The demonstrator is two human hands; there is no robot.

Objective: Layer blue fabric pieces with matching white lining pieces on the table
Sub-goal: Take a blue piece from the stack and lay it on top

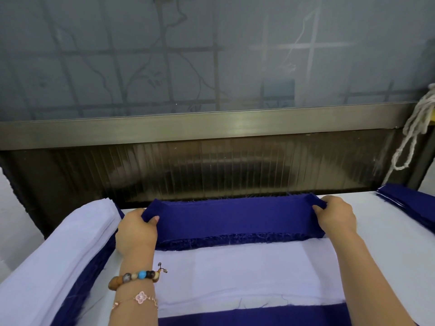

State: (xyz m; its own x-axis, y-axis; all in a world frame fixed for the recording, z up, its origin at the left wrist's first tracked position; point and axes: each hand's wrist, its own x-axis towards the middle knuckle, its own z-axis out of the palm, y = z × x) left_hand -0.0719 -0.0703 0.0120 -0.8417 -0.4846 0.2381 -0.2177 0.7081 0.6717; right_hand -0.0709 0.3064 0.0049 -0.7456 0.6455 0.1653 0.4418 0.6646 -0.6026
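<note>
While both hands hold its ends, the blue fabric stack (pixel 235 220) sits at the far edge of the table (pixel 388 243), lengthwise left to right, frayed edge facing the person. Left hand (pixel 135 231) grips the left end, thumb (pixel 154 219) on top, other fingers curled under and out of sight. Right hand (pixel 336 215) pinches the right end, which is bent upward, fingers (pixel 317 209) curled around it. Just in front of the stack, touching its near edge, a white lining piece (pixel 247 274) lies flat. A blue fabric piece (pixel 254 315) shows at the lining's near side; can't tell if it runs underneath. On the left is a white pile (pixel 58 255) with blue layers under it. On the far right, a blue pile (pixel 409 203). The left wrist wears a bead bracelet (pixel 134 277) and a thin chain with a flower charm (pixel 141 298). Behind the table are a metal rail (pixel 188 128) and frosted glass (pixel 211 55); a white rope (pixel 416 128) hangs at right.
</note>
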